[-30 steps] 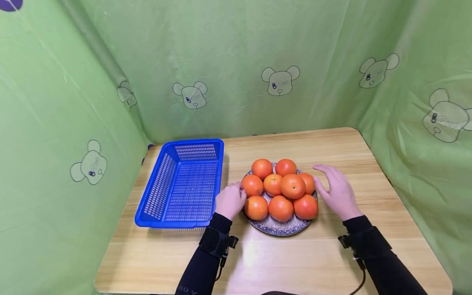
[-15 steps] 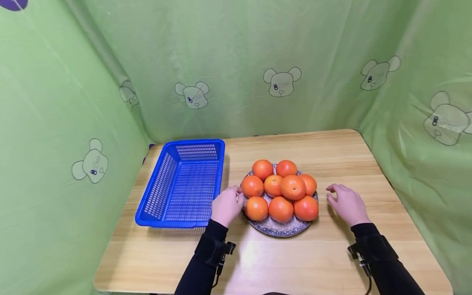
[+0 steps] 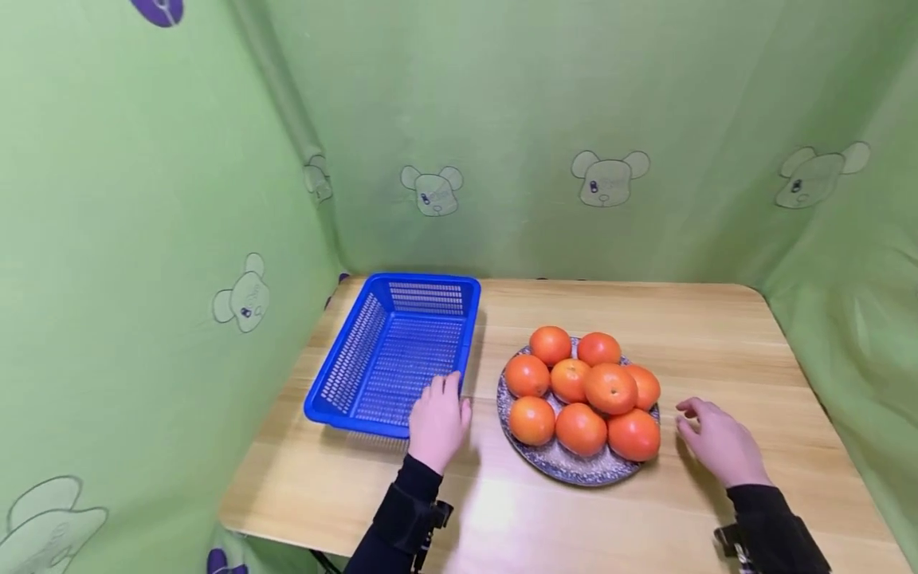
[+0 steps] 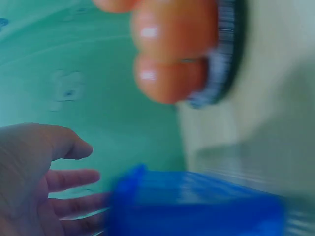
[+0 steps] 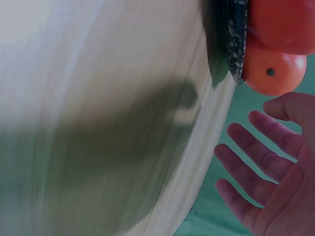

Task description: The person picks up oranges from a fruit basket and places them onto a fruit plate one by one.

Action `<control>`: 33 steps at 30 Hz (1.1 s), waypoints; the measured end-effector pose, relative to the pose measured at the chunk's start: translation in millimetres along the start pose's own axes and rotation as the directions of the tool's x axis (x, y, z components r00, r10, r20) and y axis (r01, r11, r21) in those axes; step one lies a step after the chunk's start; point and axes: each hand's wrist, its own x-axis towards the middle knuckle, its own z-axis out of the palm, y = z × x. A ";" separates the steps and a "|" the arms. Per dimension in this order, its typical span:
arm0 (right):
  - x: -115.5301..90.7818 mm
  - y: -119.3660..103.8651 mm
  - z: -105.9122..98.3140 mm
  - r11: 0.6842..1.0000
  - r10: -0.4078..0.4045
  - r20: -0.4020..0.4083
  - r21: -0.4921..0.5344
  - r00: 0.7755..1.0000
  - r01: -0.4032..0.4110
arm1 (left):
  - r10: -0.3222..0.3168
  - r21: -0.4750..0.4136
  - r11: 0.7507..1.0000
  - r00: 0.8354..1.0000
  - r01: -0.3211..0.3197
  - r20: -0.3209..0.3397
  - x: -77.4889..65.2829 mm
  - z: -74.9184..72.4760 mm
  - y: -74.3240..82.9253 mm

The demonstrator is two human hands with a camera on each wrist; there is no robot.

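Several oranges are heaped on a round speckled plate, one resting on top of the others. To the left of the plate stands a blue plastic basket with slotted walls and nothing inside. My left hand is over the basket's near right corner, fingers loosely extended along the rim; in the left wrist view, the fingers overlap the blurred basket. My right hand hovers beside the plate's right edge, fingers relaxed and holding nothing. In the right wrist view, an orange shows just beyond the thumb.
Both containers stand on a light wooden table. Green fabric with bear outlines hangs behind the table and at both sides.
My left hand has moved left from the plate's edge to the basket's rim. My right hand has drawn back from the oranges. The head view has turned left.
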 end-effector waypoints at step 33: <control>-1.4 -3.8 -0.3 0.999 -0.033 0.043 0.014 0.999 0.032 | -0.191 0.126 0.973 0.981 0.192 -0.015 50.4 41.9 -100.4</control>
